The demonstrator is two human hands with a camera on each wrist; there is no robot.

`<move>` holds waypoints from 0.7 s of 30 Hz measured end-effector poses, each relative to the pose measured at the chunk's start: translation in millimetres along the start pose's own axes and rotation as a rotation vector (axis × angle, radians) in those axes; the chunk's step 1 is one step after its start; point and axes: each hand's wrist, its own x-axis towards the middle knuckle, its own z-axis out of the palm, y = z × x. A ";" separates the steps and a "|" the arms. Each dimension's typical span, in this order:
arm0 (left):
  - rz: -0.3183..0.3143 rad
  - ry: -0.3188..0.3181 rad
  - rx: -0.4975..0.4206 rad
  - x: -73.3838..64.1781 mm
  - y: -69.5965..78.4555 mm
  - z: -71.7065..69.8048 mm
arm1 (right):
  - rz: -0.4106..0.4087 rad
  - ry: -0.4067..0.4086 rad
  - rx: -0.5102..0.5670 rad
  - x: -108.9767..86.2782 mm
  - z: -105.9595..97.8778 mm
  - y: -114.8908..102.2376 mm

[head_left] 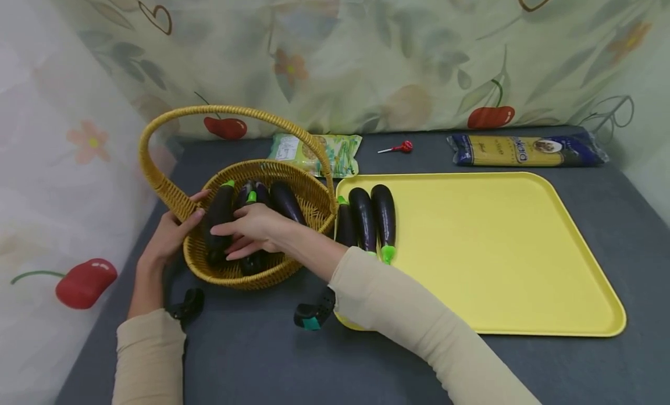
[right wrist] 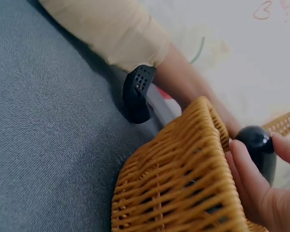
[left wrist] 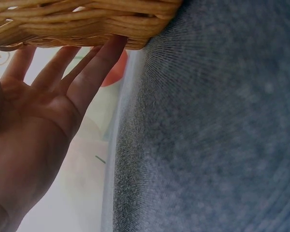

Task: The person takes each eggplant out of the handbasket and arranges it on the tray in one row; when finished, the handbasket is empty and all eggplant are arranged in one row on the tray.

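Note:
A wicker basket [head_left: 314, 198] with a tall arched handle holds several dark purple eggplants with green stems. At its left side, my left hand [head_left: 170, 235] grips the rim near the handle's base, thumb on top; in the left wrist view the fingers [left wrist: 94, 77] reach against the basket's outside. My right hand [head_left: 257, 227] is inside the basket, pinching the leftmost eggplant [head_left: 220, 207] between thumb and fingers. The right wrist view shows that eggplant's rounded end [right wrist: 255, 140] in the grasp. Three more eggplants [head_left: 384, 216] lie side by side on the yellow tray's left end.
The yellow tray [head_left: 502, 248] lies right of the basket on a dark grey table [head_left: 251, 352]. Behind are a green-and-white packet [head_left: 342, 152], a red lollipop [head_left: 405, 146] and a long blue-and-yellow pasta packet [head_left: 523, 151]. Patterned curtains enclose the back and sides.

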 end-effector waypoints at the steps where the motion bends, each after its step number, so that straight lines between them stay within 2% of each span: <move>1: 0.003 -0.001 0.001 -0.2 -0.1 -0.6 | -0.014 -0.020 0.008 -2.0 -2.3 0.3; 5: 0.018 -0.010 -0.007 -0.9 -0.6 -1.9 | -0.061 -0.097 0.029 -12.6 -11.2 0.9; 12: 0.005 -0.016 -0.117 0.6 0.0 -2.0 | -0.074 -0.219 0.042 -34.8 -29.2 2.0; 21: -0.017 -0.018 -0.124 0.5 0.8 -3.2 | -0.134 -0.334 0.003 -55.8 -55.6 10.7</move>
